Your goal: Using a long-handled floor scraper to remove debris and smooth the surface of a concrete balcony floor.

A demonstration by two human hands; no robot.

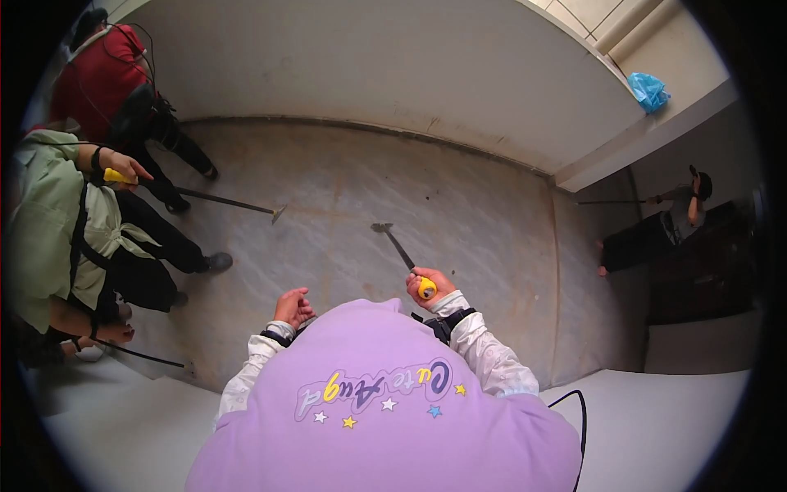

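Note:
My right hand (432, 284) is wrapped around the yellow grip (427, 288) of a long-handled floor scraper (399, 249). The dark shaft slants away from me, and the blade (381, 227) at its far end is at the grey, stained floor (369, 178). Held out to the left of my body, my left hand (294, 309) has nothing visible in it, its fingers loosely curled and apart. White sleeves and black wrist straps show at both forearms, in front of my purple top (381, 400).
At left, a person in pale green (49, 215) holds a yellow-gripped scraper (215, 198) reaching toward me; a person in red (101, 80) stands behind. Another person (682, 212) with a pole is at right. A low white wall (369, 67) bounds the floor; a blue plastic bag (648, 92) sits on its ledge.

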